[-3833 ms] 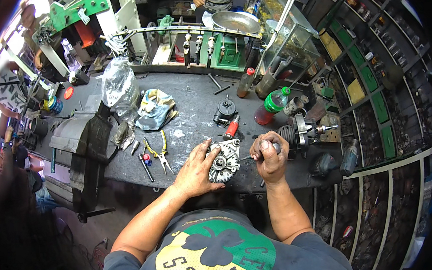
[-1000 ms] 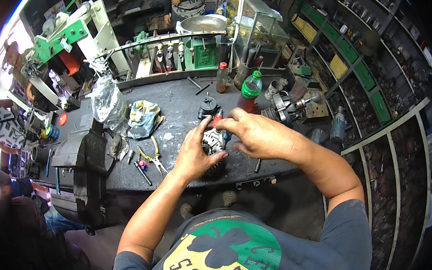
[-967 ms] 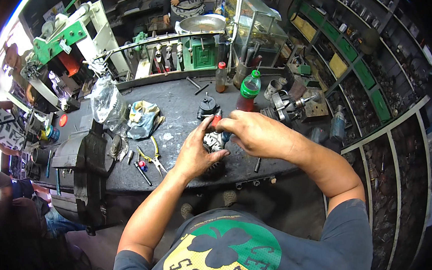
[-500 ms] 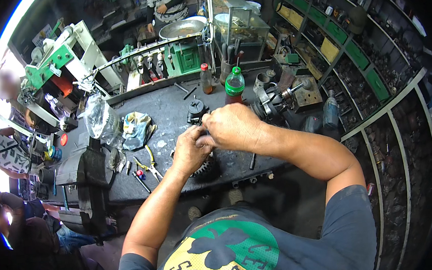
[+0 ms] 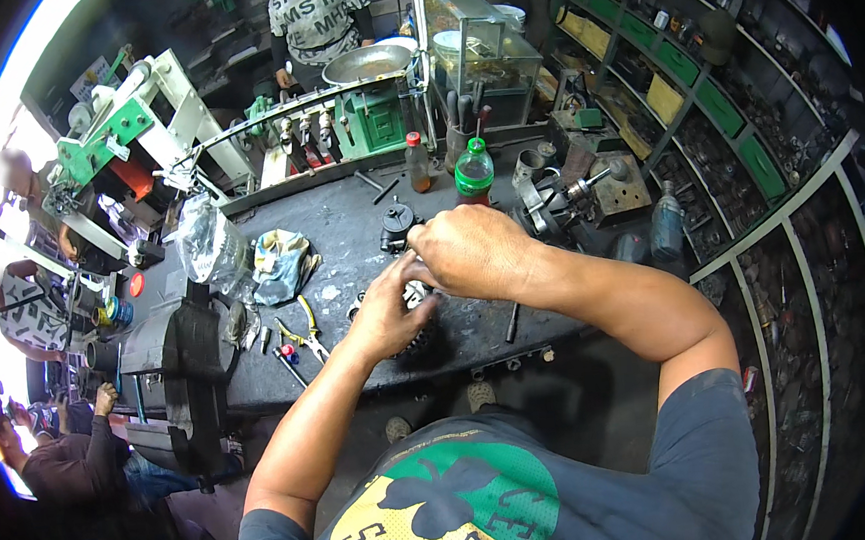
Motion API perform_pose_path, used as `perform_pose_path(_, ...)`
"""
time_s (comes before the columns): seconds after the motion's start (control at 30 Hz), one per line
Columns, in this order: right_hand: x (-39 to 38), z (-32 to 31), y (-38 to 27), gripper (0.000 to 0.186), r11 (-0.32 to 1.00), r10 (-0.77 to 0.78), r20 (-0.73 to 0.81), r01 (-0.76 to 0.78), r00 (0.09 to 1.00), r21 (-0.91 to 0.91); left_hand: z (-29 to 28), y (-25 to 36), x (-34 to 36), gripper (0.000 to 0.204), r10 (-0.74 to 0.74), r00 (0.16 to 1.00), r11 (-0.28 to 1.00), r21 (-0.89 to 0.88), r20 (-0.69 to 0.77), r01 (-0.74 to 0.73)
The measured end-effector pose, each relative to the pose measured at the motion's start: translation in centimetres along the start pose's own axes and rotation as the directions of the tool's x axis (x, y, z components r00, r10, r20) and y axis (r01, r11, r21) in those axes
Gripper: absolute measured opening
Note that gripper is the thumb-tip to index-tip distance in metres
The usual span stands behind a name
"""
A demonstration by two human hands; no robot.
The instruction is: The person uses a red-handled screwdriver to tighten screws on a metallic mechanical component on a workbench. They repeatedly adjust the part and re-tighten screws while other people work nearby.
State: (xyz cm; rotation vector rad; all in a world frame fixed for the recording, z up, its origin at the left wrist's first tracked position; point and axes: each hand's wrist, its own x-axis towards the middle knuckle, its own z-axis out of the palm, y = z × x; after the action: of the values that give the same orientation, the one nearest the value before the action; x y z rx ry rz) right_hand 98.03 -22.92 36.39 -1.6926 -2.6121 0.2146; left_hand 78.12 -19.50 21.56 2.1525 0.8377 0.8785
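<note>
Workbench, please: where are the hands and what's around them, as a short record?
Left hand: at the metal part, grip partly hidden
Right hand: close to the left, fingers curled; anything held is hidden
Left of hands: yellow-handled pliers, rag, plastic bag, vise
Beyond hands: black round part, red-capped bottle, green-capped bottle

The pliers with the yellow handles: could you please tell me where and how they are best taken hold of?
I'd take the pliers by both yellow handles, coming down from above on the far side. They lie on the bench with handles uncovered and spread toward the cloth, while the narrow nose points nearer the left forearm.
</note>
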Motion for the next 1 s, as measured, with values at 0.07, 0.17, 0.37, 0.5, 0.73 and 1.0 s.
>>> perform_pose_path(0.07,-0.2,0.7,-0.5,0.045,1.0,0.001,0.003,-0.001,1.0,0.004,-0.5,1.6,0.8,0.052,-0.025,1.0,0.999,0.035,-0.001,0.025)
perform_pose_path(0.17,-1.5,2.6,0.7,0.055,0.969,-0.219,-0.228,0.238,0.949,0.063,-1.3,1.1,1.3,0.063,-0.131,0.985,0.991,-0.024,0.109,0.135)
perform_pose_path(0.37,-0.3,1.6,-0.5,0.056,0.999,0.003,-0.006,-0.003,1.0,-0.054,-1.2,1.2,0.8,0.064,-0.038,0.993,0.991,0.129,0.113,0.023)
perform_pose_path(0.5,-1.7,2.2,0.0,0.052,0.971,-0.228,-0.245,0.237,0.942,0.009,-1.2,-0.2,0.2,0.054,-0.124,0.979,0.99,-0.054,0.162,0.134)
perform_pose_path(0.73,-0.9,3.1,-0.9,0.045,0.999,-0.034,-0.16,0.028,0.986,-0.035,-0.8,0.4,0.1,0.052,0.018,1.0,0.998,0.053,-0.019,-0.017)
perform_pose_path(1.0,0.2,2.3,-0.6,0.051,0.995,-0.003,-0.097,-0.007,0.995,-0.096,-0.7,0.5,0.6,0.045,0.171,0.984,0.975,0.154,-0.055,-0.161)
